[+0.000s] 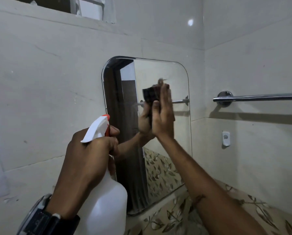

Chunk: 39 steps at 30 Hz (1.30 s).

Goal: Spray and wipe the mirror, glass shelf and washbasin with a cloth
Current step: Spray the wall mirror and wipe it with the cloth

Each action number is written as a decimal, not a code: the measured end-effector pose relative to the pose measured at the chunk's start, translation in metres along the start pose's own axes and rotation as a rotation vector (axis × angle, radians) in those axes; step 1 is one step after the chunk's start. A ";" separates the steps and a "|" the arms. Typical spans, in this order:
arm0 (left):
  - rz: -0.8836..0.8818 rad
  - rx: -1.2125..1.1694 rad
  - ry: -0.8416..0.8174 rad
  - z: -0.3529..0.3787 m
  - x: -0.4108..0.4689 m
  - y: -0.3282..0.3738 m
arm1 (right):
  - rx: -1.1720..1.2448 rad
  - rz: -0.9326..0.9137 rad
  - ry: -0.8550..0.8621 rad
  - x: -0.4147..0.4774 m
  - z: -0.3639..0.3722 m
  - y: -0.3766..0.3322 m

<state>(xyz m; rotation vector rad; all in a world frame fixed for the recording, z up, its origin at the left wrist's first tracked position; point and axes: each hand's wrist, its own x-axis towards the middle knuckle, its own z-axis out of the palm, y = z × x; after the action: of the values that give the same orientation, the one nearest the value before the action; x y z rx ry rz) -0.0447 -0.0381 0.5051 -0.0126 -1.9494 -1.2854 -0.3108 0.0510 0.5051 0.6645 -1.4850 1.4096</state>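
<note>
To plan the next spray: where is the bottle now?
Head view, lower left: the left hand grips the bottle by its neck, in front of the mirror's left edge.

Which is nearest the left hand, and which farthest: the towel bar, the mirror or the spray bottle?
1. Bottle: gripped in the left hand, with fingers at its trigger.
2. Mirror: on the wall just beyond the hand, to its right.
3. Towel bar: on the side wall, far right.
</note>
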 end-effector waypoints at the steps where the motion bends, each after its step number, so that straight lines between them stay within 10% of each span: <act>1: -0.011 0.007 0.027 0.005 -0.002 0.008 | 0.029 -0.059 -0.041 -0.009 0.009 -0.012; 19: -0.188 0.057 0.080 0.035 -0.013 -0.007 | -0.106 -0.467 -0.465 -0.112 0.011 -0.027; 32: -0.268 0.081 0.074 0.026 -0.021 -0.015 | -0.100 0.233 0.025 -0.046 -0.053 0.119; 39: -0.260 0.081 0.078 0.026 -0.027 -0.022 | -0.079 0.323 0.059 -0.072 -0.045 0.111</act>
<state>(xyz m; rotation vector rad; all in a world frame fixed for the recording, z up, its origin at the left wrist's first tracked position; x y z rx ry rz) -0.0505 -0.0180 0.4673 0.3365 -1.9820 -1.3482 -0.3673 0.0996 0.3873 0.3408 -1.6438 1.5874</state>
